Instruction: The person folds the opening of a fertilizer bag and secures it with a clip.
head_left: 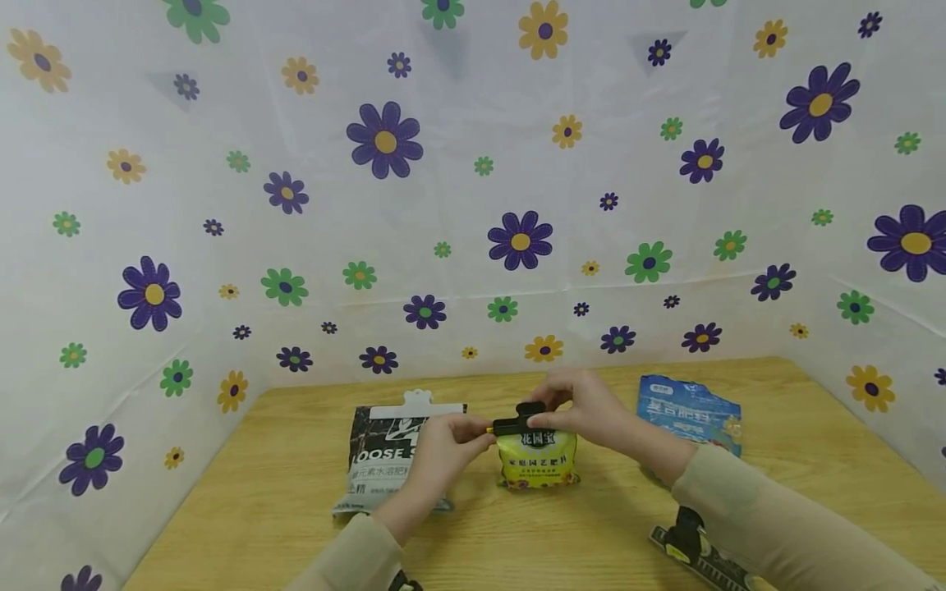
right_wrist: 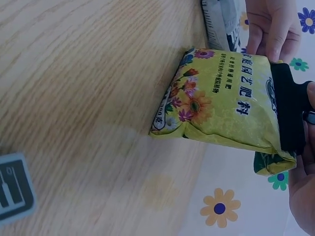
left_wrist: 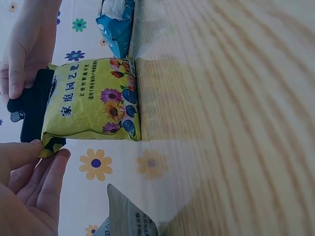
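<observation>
A yellow fertilizer bag point(head_left: 538, 461) with flowers printed along its bottom stands upright on the wooden table. Across its folded top sits a black clip point(left_wrist: 37, 105). My right hand point(head_left: 580, 406) holds the clip between thumb and fingers from the right. From the other side, my left hand point(head_left: 452, 443) pinches the bag's top corner just beyond the clip's end, thumb and fingertips together in the left wrist view. A folded green-and-yellow flap point(right_wrist: 273, 163) of the bag sticks out past the clip at the right-hand end.
Left of the yellow bag lies a black-and-grey bag point(head_left: 369, 460) with a white clip point(head_left: 417, 406) across its top, partly behind my left hand. A blue bag point(head_left: 687, 410) lies at the right, behind my right forearm. A black ruler-like strip point(head_left: 713, 566) shows near the front edge.
</observation>
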`<state>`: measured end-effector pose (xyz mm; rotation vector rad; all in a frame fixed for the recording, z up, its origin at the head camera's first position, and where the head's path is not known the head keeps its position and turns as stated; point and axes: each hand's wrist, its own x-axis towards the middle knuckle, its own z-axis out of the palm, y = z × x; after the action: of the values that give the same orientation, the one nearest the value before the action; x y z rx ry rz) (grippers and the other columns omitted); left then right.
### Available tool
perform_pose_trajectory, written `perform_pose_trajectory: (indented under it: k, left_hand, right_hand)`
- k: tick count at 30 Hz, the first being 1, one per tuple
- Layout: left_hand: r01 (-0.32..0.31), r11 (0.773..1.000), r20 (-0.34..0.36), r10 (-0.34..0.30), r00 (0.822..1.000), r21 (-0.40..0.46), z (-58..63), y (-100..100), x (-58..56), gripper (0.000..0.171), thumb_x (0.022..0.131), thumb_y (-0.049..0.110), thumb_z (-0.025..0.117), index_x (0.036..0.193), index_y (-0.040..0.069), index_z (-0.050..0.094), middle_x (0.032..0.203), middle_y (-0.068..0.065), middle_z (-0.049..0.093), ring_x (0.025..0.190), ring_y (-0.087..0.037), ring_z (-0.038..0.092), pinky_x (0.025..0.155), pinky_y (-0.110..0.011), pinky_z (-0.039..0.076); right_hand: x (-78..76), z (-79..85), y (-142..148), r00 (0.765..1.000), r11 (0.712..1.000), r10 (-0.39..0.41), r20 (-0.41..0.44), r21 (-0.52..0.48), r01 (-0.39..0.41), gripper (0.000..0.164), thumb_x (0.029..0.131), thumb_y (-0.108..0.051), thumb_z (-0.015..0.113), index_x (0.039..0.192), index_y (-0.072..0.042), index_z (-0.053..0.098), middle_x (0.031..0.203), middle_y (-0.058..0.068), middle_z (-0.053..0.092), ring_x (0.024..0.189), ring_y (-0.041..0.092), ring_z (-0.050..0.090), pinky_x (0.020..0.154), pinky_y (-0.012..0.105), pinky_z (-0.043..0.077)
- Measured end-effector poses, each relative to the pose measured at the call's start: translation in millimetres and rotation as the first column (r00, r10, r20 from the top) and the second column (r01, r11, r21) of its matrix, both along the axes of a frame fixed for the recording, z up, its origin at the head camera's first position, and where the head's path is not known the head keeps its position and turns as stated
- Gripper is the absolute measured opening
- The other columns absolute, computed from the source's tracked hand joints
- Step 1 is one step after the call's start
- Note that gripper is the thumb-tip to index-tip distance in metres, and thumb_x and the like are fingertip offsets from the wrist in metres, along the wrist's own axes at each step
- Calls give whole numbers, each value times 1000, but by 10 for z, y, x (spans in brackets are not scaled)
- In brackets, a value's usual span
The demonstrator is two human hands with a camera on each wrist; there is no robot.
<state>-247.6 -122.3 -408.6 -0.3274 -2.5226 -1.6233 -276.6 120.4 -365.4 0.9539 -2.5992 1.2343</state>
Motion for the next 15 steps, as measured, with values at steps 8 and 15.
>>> perform_pose_trajectory:
  k: [8,15]
  left_hand:
    - [6,1000,7,-6,1000,-1,-7,-9,-18,15,94,2,78,109,-1,81,105,-19,82,98,-32,80,84,-33,68]
    - [2,1000,9,-2,1000,-3,7,-11,-11,14,94,1,78,108,-2,80,104,-19,82,98,-32,80,85,-34,68]
  right_hand:
    - [38,-59,-1,999,997,17,38,-75,-14,22,92,-12,84,112,-3,79,98,9,69,89,11,70,84,30,63]
    - [41,-76,3,997,995,26,73,-95,-19,24,93,-12,83,115,-5,78,102,10,71,91,12,71,84,28,62]
